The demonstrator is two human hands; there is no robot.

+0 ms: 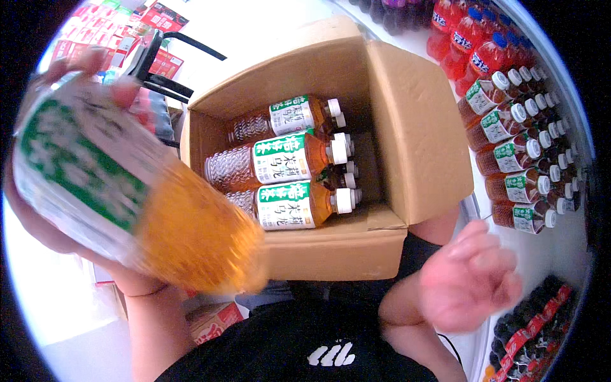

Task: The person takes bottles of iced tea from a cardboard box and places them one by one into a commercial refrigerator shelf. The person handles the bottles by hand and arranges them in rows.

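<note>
My left hand (62,229) grips a bottle of amber tea (191,224) with a green and white label, tilted and blurred, close to the camera at the left. Its neck end is not visible. An open cardboard box (334,258) stands before me, with several like bottles (281,160) lying on their sides in it, white caps to the right. My right hand (470,279) is to the lower right of the box, blurred, its fingers curled, with no object visible in it; whether they are fully closed I cannot tell.
Rows of tea bottles (515,188) stand on the right, with red soda bottles (491,57) behind them and dark cola bottles (530,334) at the lower right. A black metal frame (164,86) and red cartons (164,62) are at the upper left. Another carton (217,324) lies low by my left forearm.
</note>
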